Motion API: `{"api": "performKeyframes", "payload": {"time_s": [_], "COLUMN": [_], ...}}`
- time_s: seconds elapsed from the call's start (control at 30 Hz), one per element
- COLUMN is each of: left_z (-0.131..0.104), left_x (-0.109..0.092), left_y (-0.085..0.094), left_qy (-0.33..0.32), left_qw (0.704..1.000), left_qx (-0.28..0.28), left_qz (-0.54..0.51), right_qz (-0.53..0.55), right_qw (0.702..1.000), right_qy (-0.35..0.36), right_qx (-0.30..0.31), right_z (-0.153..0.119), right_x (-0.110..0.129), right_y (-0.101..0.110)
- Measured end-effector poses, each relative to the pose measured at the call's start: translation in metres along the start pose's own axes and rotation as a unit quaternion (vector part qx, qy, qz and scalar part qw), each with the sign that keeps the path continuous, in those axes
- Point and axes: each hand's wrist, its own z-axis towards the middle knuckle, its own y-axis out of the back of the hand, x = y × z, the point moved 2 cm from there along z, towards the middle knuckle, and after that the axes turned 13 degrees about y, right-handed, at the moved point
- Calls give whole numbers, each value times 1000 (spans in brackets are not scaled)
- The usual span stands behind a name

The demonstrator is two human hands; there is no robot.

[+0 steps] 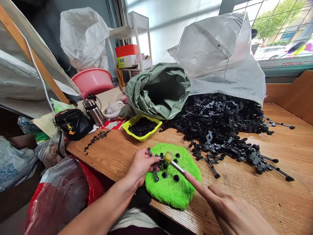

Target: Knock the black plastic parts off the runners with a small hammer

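A bright green cloth lies at the table's front edge with several round black pieces on it. My left hand pinches a black linked plastic part over the cloth's left side. In my right hand is a small hammer with a metal shaft and a yellowish head, the index finger stretched along the shaft. The hammer's head is over the black part, close to my left fingertips. Whether it touches the part cannot be made out.
A large pile of black linked parts covers the table's back right. Behind the cloth are a yellow basket of small black pieces and an open green sack. A black pouch and a steel flask stand left.
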Motion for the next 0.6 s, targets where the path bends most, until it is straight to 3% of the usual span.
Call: {"api": "performKeyframes", "payload": {"time_s": [0.2, 0.33, 0.5, 0.6], "left_z": [1, -2, -24, -36], "left_x": [1, -2, -1, 8], "left_y": [-2, 8, 33, 38], "left_qy": [6, -12, 2, -3], "left_qw": [1000, 999, 999, 993], "left_qx": [9, 36, 25, 45], "left_qz": [-1, -15, 32, 112], "right_qz": [-8, 22, 106, 168], "right_qw": [1000, 1000, 987, 977], "right_qy": [9, -19, -44, -28], "right_qx": [-3, 8, -112, -125], "right_z": [8, 1, -32, -46], "right_x": [5, 3, -24, -43], "right_y": [0, -2, -8, -18]}}
